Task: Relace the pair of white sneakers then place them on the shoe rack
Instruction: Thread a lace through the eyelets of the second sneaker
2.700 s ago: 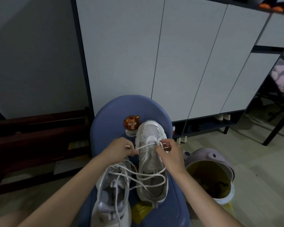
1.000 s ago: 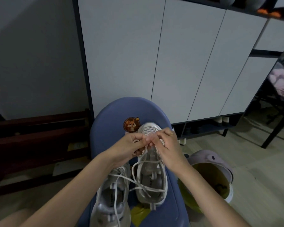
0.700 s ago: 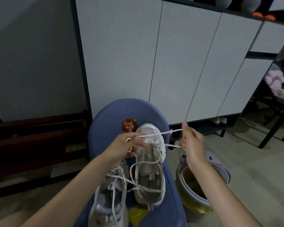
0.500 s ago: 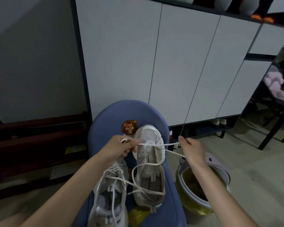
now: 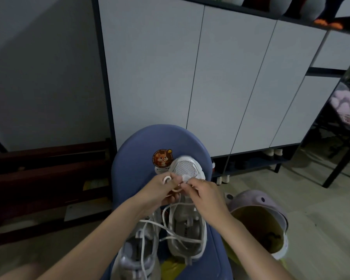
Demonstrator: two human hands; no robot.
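Fingers of the left hand (image 5: 160, 190) and right hand (image 5: 207, 196) pinch the lace (image 5: 171, 232) over the right sneaker (image 5: 187, 223), beside the left sneaker (image 5: 137, 255), on a blue chair (image 5: 137, 150) bearing a squirrel sticker (image 5: 162, 157), its lettering unreadable.

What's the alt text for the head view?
Both hands, left and right, pinch a white lace at the toe end of the right sneaker, beside the left sneaker on a blue chair facing white cabinets.
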